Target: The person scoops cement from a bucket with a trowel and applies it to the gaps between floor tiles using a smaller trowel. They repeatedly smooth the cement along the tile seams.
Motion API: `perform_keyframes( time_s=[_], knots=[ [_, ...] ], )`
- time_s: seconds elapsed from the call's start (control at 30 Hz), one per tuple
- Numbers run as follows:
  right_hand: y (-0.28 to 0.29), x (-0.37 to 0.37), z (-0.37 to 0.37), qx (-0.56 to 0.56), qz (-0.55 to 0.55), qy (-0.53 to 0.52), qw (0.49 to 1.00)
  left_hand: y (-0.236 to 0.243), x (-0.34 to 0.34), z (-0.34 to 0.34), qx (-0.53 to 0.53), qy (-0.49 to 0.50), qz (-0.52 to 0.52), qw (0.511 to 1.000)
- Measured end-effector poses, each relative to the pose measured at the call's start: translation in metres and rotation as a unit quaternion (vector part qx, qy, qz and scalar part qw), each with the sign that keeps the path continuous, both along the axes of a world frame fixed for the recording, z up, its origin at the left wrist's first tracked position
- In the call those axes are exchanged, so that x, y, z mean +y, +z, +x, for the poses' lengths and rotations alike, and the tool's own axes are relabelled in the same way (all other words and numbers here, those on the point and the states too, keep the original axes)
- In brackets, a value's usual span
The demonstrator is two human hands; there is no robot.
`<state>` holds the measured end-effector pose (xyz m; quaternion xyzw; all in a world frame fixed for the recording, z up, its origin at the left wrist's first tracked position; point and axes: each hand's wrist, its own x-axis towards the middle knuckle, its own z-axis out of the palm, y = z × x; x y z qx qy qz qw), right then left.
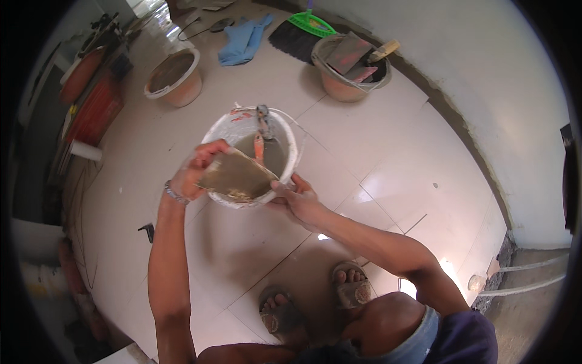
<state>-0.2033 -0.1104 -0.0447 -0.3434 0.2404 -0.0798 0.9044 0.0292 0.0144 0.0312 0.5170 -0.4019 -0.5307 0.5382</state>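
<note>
Both of my hands hold a flat, rectangular plate smeared with wet grey-brown muck (239, 176), tilted over the near rim of a white bucket (291, 151). My left hand (203, 167), with a watch on its wrist, grips the plate's left edge. At the right corner, my right hand (297, 197) has its thumb on top and fingers beside the bucket wall. Murky grey-brown water partly fills the bucket. A tool with an orange handle (259, 148) stands in it, its lower end hidden. A dark, caked tool end (264, 118) leans at the far rim.
Behind stand a bucket of dark contents (182, 97) at left and another bucket (345, 91) holding trowels at right. A blue cloth (242, 41) and a green broom (312, 24) lie farther back. A small black object (147, 232) lies left. My sandalled feet are close below.
</note>
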Motion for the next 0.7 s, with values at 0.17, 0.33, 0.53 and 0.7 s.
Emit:
perform_keyframes(
  time_s=[0.17,0.33,0.53,0.7],
  knots=[
    [-0.022,0.000,0.008,-0.033,-0.026,0.014,0.999,-0.035,0.038,0.031,0.190,0.226,-0.127,0.947],
    [-0.034,-0.017,0.018,-0.032,-0.044,0.042,0.998,0.005,0.009,-0.055,0.294,0.395,-0.180,0.852],
    [-0.101,-0.099,0.007,-0.107,-0.350,0.080,0.927,-0.030,0.017,-0.054,0.378,0.495,-0.212,0.753],
    [-0.053,-0.220,-0.045,-0.054,-0.022,-0.291,0.955,-0.052,0.054,-0.040,0.383,0.523,-0.207,0.733]
  ],
)
